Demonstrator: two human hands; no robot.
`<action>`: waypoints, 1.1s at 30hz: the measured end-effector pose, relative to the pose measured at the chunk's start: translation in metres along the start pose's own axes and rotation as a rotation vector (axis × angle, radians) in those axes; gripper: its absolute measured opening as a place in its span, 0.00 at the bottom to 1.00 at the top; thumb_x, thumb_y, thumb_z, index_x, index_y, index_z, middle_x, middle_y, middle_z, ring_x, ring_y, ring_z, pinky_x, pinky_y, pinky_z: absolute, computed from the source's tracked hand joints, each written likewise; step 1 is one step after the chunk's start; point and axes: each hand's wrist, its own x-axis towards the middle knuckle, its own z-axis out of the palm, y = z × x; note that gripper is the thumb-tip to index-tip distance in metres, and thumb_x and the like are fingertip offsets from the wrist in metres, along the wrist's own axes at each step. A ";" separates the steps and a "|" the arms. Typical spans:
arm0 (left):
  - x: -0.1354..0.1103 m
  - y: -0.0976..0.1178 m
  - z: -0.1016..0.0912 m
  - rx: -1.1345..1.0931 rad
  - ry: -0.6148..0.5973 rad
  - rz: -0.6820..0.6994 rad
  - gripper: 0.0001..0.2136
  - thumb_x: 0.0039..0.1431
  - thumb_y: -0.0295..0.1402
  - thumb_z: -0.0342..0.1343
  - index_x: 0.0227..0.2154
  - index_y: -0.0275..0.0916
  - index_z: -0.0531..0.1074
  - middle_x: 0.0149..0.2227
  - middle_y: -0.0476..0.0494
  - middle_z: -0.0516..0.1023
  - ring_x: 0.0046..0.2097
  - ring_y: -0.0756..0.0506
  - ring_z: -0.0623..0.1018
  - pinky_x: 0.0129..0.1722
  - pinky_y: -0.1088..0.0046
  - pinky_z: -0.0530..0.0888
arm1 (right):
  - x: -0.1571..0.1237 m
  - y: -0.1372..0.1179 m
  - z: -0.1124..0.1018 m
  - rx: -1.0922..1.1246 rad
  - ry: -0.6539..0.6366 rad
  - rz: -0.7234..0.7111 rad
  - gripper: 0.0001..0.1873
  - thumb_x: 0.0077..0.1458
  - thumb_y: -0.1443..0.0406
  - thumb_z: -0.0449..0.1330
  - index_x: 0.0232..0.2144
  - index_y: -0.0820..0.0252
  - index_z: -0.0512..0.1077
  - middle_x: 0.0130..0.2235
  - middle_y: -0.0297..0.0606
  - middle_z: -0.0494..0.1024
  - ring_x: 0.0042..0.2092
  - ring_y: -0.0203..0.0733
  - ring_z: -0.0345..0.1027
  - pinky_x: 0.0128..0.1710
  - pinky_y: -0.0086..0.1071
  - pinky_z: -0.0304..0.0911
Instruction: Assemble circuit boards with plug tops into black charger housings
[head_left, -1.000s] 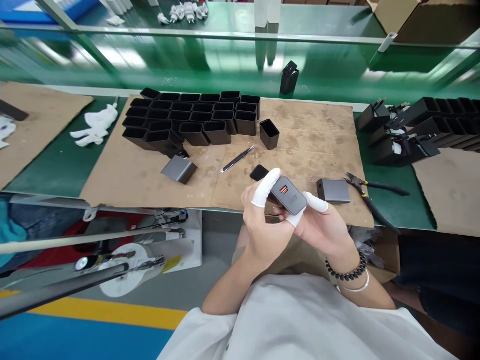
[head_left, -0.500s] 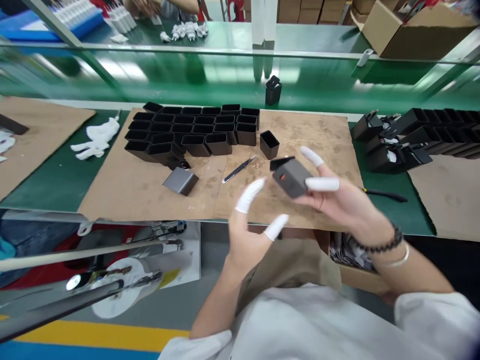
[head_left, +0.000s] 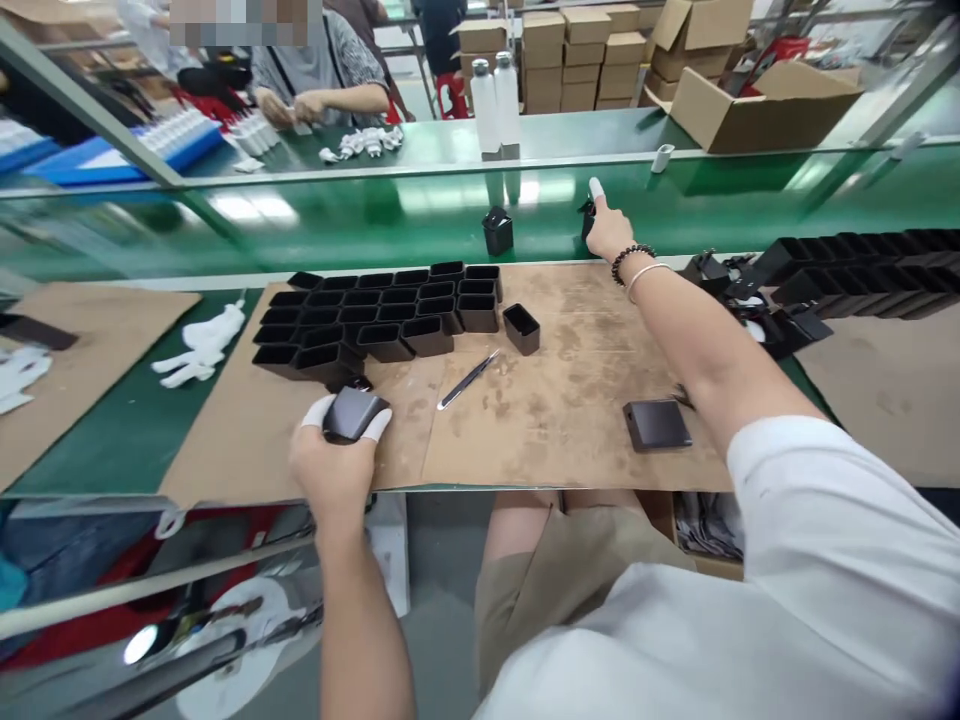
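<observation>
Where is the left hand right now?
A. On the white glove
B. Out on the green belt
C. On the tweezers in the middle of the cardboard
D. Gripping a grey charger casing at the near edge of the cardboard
D: the left hand closes around the grey charger casing near the cardboard mat edge, while the right hand reaches out to the green belt.

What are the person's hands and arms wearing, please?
The left hand wears white finger cots on thumb and fingertips, with a bare forearm. The right hand has a white cot, a black bead bracelet, a thin white bangle and a short white sleeve.
</observation>
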 end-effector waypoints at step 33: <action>-0.114 0.100 -0.004 -1.011 0.107 0.287 0.38 0.28 0.43 0.85 0.48 0.50 0.81 0.47 0.47 0.82 0.49 0.39 0.84 0.55 0.60 0.81 | -0.270 -0.099 -0.110 0.851 -0.815 -0.561 0.11 0.51 0.72 0.75 0.33 0.51 0.81 0.33 0.29 0.84 0.34 0.37 0.82 0.35 0.27 0.81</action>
